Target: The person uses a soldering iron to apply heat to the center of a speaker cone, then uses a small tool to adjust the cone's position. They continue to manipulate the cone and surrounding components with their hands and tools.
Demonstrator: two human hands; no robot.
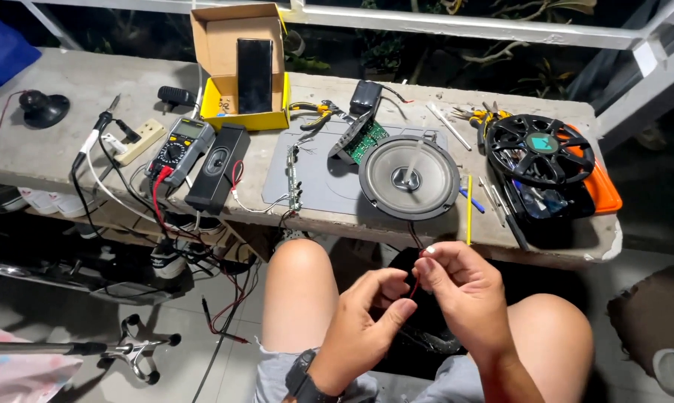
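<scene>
My left hand (367, 317) and my right hand (464, 291) meet above my knees, both pinching the end of a thin red wire (414, 286). The wire pair runs up from my fingers to a round grey speaker (409, 177) lying cone-up on the concrete bench (68, 82), just past my hands. A black watch sits on my left wrist. Whether the wire end is bare is too small to tell.
On the bench lie a green circuit board (367, 140), a long narrow board (295, 173), a yellow multimeter (180, 145) with red leads, a black bar speaker (217, 168), an open cardboard box (241, 63), pliers (316, 112), a speaker grille (540, 148) on an orange tray and a soldering iron (94, 138).
</scene>
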